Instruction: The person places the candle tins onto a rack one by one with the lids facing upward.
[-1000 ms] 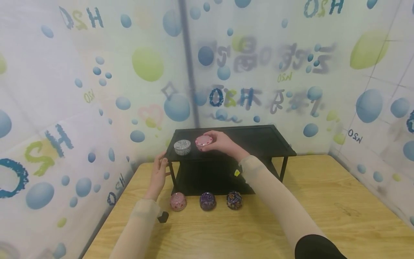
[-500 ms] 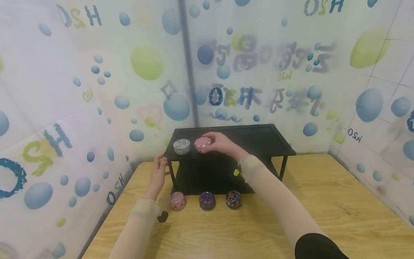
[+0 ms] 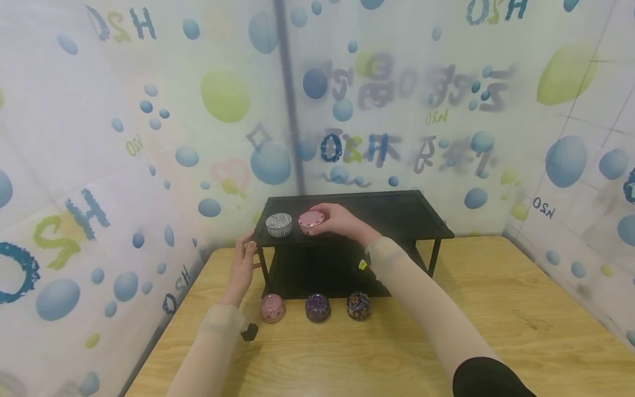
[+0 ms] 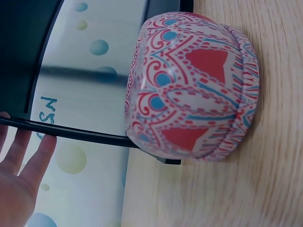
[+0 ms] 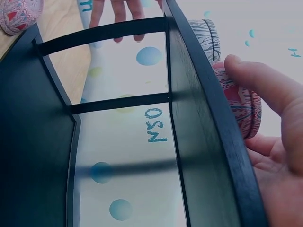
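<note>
My right hand (image 3: 342, 221) pinches a round pink-and-red patterned tin (image 3: 311, 221) between thumb and fingers, at the front left of a black two-tier rack's (image 3: 377, 215) top board. Right beside it on the left stands a black-and-white patterned tin (image 3: 279, 225). At the rack's left front corner my left hand (image 3: 242, 270) touches the leg, its fingers extended against the thin black post (image 4: 90, 135) in the left wrist view. On the table before the rack sit a pink domed tin (image 3: 272, 308), a purple one (image 3: 317, 307) and a dark multicoloured one (image 3: 359, 306).
The rack's lower shelf (image 3: 322, 270) lies just behind the three tins. The wooden table (image 3: 496, 309) extends to both sides and toward me. A printed curtain (image 3: 397, 110) with blue and green dots hangs close behind the rack.
The pink-and-red tin has settled very slightly lower in my right hand's grip on the top board. Otherwise both hands and the other tins hold their places.
</note>
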`<state>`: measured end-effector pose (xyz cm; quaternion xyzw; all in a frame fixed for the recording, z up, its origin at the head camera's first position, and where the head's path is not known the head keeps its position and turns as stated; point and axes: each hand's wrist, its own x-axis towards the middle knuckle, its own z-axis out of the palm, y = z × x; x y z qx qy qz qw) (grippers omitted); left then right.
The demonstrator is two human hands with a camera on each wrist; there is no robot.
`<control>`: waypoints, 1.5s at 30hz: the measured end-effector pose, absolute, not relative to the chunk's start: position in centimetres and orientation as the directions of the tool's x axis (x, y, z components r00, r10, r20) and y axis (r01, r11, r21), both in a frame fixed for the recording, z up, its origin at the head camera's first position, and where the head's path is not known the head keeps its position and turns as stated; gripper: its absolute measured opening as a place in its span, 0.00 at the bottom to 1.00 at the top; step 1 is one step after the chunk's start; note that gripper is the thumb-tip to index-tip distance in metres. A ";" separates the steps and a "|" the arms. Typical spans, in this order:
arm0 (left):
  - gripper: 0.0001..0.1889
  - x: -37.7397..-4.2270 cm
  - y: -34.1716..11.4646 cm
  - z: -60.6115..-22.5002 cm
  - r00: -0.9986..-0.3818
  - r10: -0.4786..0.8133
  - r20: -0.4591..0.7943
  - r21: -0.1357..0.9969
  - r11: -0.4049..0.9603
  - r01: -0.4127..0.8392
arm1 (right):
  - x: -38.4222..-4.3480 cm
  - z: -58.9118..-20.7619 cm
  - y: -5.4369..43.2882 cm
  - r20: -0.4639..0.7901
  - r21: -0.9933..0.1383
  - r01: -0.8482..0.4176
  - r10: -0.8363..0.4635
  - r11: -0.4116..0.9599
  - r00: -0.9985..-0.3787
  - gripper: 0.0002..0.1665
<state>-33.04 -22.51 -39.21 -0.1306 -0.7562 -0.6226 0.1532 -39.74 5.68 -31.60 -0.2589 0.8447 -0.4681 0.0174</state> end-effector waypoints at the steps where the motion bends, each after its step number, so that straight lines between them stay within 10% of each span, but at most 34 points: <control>1: 0.24 -33.4 -22.6 -39.5 -0.918 0.004 0.396 0.901 0.189 0.390 | -39.7 -31.6 5.7 0.213 -0.799 -0.421 -0.454 0.429 -0.865 0.40; 45: 0.25 -33.0 -22.2 -39.1 -0.925 -0.020 0.380 0.910 0.185 0.370 | -33.4 -32.1 12.8 0.324 -0.761 -0.525 -0.478 0.382 -0.817 0.45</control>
